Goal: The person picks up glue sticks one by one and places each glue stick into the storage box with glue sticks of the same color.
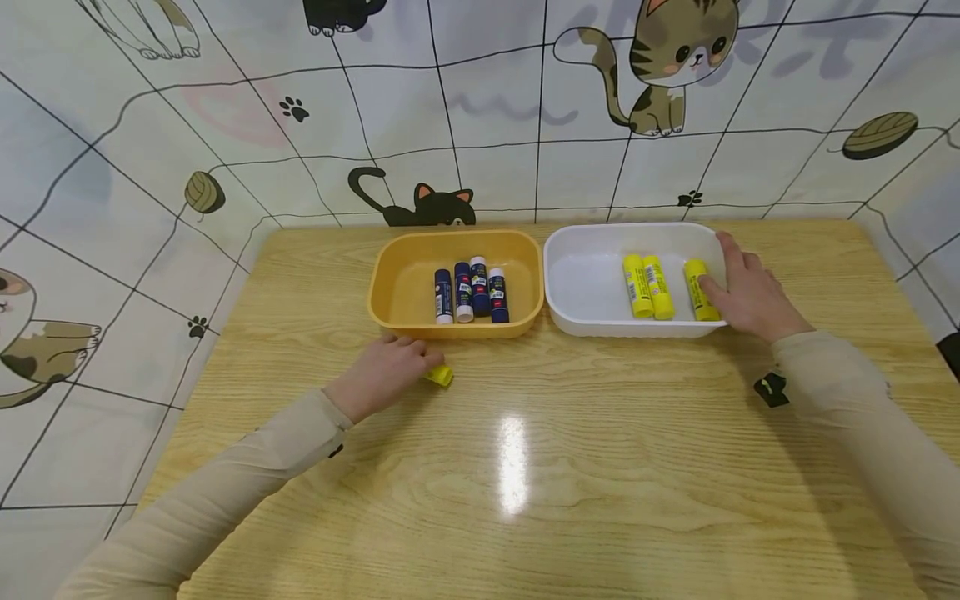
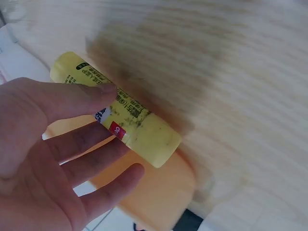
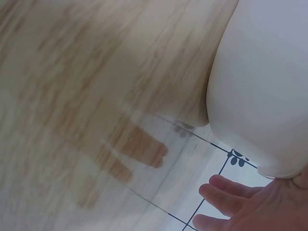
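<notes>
My left hand (image 1: 390,371) is just in front of the yellow-orange tray (image 1: 381,287). It pinches a yellow glue stick (image 2: 144,126) with thumb on top and fingers beneath, as the left wrist view shows. At the right end of the white tray (image 1: 592,325), my right hand (image 1: 753,296) lies over the rim. Its thumb reaches inside, beside a yellow glue stick (image 1: 699,287); its other fingers (image 3: 231,195) extend loosely outside the wall. Two more yellow glue sticks (image 1: 647,287) lie together in the white tray.
Several dark blue glue sticks with white ends (image 1: 480,287) lie in the yellow-orange tray. Both trays stand side by side at the back of the wooden table (image 1: 600,483), against a wall covering (image 1: 495,108) printed with cats and grid lines.
</notes>
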Tool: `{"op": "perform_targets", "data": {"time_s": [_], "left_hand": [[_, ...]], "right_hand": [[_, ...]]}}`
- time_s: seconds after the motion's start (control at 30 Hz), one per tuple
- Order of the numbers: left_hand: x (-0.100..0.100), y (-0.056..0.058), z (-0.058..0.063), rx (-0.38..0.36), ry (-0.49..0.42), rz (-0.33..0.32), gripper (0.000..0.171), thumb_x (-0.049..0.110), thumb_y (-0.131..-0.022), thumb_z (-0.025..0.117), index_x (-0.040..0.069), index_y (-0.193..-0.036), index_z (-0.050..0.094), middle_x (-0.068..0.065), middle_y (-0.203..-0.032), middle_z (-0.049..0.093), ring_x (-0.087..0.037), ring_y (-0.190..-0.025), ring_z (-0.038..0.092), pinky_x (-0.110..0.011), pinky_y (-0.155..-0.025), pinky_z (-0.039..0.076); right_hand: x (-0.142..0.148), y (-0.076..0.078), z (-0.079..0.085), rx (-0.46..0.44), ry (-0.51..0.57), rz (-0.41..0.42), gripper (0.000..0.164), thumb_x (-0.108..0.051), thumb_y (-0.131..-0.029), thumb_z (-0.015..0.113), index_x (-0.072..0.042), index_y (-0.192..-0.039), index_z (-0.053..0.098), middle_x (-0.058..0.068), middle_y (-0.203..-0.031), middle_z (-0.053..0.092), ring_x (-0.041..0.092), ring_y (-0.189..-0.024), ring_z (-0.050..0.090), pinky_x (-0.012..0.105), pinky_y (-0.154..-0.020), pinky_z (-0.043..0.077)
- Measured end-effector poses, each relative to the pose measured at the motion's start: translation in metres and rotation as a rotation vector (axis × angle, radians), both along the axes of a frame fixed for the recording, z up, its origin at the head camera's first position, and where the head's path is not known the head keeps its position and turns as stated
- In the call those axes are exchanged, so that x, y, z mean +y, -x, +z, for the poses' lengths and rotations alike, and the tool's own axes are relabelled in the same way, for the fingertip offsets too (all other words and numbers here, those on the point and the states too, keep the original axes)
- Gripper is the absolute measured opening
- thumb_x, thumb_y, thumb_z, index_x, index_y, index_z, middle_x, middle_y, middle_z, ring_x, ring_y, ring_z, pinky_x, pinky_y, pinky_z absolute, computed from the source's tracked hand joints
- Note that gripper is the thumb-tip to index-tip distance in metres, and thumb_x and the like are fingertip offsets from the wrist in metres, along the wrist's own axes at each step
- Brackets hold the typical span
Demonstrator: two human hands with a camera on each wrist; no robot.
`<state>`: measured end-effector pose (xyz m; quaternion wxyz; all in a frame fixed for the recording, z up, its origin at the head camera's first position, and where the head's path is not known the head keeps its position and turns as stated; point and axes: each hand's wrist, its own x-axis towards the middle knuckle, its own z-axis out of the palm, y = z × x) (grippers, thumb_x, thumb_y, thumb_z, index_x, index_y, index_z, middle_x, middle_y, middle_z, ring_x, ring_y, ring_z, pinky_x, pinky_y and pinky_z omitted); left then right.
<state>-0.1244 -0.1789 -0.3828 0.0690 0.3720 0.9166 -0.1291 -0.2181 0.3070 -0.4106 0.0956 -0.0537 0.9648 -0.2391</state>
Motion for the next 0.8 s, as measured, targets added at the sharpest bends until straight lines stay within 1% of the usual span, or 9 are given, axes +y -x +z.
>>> {"op": "perform_targets", "data": {"time_s": [0.1, 0.23, 0.3, 0.4, 0.5, 0.63, 0.8], "left_hand": [[0.006, -0.001, 0.006, -0.021, 0.003, 0.000, 0.029, 0.008, -0.093, 0.063, 0.020, -0.119, 0.065, -0.007, -0.109, 0.066, -0.025, -0.102, 0.061, -0.043, -0.090, 0.047], [0.018, -0.001, 0.014, -0.058, -0.004, -0.032, 0.027, 0.010, -0.094, 0.063, 0.018, -0.119, 0.064, -0.007, -0.108, 0.067, -0.024, -0.097, 0.063, -0.041, -0.086, 0.050], [0.025, -0.001, 0.018, -0.077, -0.026, -0.047, 0.027, 0.011, -0.094, 0.063, 0.017, -0.120, 0.063, -0.007, -0.106, 0.066, -0.024, -0.094, 0.063, -0.039, -0.083, 0.051], [0.037, 0.001, 0.025, -0.096, -0.069, -0.065, 0.028, 0.011, -0.094, 0.063, 0.017, -0.122, 0.063, -0.006, -0.106, 0.067, -0.022, -0.093, 0.063, -0.039, -0.082, 0.052], [0.049, 0.005, 0.031, -0.087, -0.102, -0.093, 0.030, 0.011, -0.094, 0.063, 0.017, -0.123, 0.062, -0.006, -0.107, 0.067, -0.023, -0.092, 0.064, -0.040, -0.079, 0.052], [0.065, 0.009, 0.037, -0.054, -0.111, -0.132, 0.030, 0.011, -0.093, 0.064, 0.016, -0.123, 0.062, -0.005, -0.105, 0.067, -0.023, -0.090, 0.063, -0.037, -0.075, 0.052], [0.084, 0.013, 0.041, -0.037, -0.142, -0.127, 0.030, 0.018, -0.094, 0.065, 0.016, -0.124, 0.062, -0.004, -0.100, 0.065, -0.020, -0.085, 0.062, -0.031, -0.069, 0.050]], "right_hand": [[0.000, 0.000, -0.001, 0.013, -0.004, 0.004, 0.074, -0.037, -0.101, 0.032, -0.005, -0.153, -0.011, 0.050, -0.137, 0.015, 0.064, -0.125, 0.018, 0.073, -0.099, 0.012], [0.000, 0.000, 0.000, 0.026, -0.007, 0.007, 0.074, -0.037, -0.101, 0.032, -0.005, -0.153, -0.010, 0.049, -0.137, 0.015, 0.063, -0.125, 0.018, 0.072, -0.101, 0.012], [0.000, -0.001, 0.000, 0.032, -0.011, 0.006, 0.074, -0.036, -0.101, 0.032, -0.004, -0.153, -0.009, 0.049, -0.137, 0.015, 0.064, -0.125, 0.018, 0.072, -0.100, 0.014], [0.001, -0.003, 0.000, 0.037, -0.016, -0.003, 0.074, -0.036, -0.101, 0.032, -0.004, -0.153, -0.009, 0.048, -0.140, 0.014, 0.064, -0.125, 0.019, 0.073, -0.099, 0.016], [0.000, -0.004, 0.000, 0.041, -0.025, -0.012, 0.074, -0.036, -0.101, 0.032, -0.003, -0.153, -0.009, 0.046, -0.143, 0.012, 0.064, -0.126, 0.018, 0.073, -0.098, 0.018], [-0.001, -0.003, 0.000, 0.056, -0.036, -0.010, 0.074, -0.035, -0.101, 0.033, -0.002, -0.153, -0.007, 0.044, -0.145, 0.011, 0.063, -0.128, 0.017, 0.072, -0.100, 0.016], [-0.001, -0.002, 0.000, 0.081, -0.043, 0.008, 0.073, -0.032, -0.100, 0.034, 0.000, -0.153, -0.005, 0.043, -0.145, 0.011, 0.062, -0.129, 0.015, 0.069, -0.104, 0.011]]}}
